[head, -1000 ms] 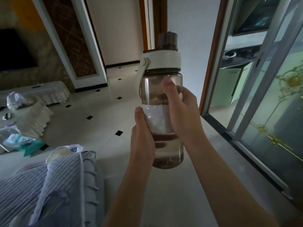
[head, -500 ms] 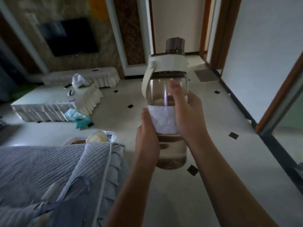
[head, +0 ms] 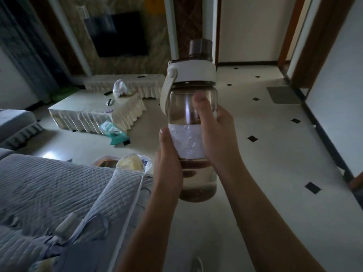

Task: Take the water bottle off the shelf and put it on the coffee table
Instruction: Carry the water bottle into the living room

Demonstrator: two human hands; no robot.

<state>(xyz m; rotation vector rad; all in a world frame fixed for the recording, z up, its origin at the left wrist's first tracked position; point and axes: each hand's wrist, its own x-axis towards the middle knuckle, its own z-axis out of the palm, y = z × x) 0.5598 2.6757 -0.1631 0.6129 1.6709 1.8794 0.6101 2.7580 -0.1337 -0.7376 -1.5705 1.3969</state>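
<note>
I hold the water bottle (head: pixel 189 107) upright in mid-air at the centre of the view: clear body, white collar and strap, brown cap, white label band. My left hand (head: pixel 167 165) grips its lower left side, thumb up along the label. My right hand (head: pixel 218 138) wraps the right side, thumb across the front. The coffee table (head: pixel 84 103), draped in a cream frilled cloth, stands far off to the left, well apart from the bottle. No shelf is in view.
A grey quilted sofa arm (head: pixel 59 193) fills the lower left, with a plastic bag (head: pixel 135 163) at its end. A white bag (head: pixel 119 89) and small items lie on the table. A green packet (head: pixel 114 132) lies on the tiled floor. A TV (head: pixel 117 34) hangs beyond.
The view has swung left: the glass sliding door has left the frame and the coffee table, TV and sofa have come in. Both hands keep the same grip on the bottle.
</note>
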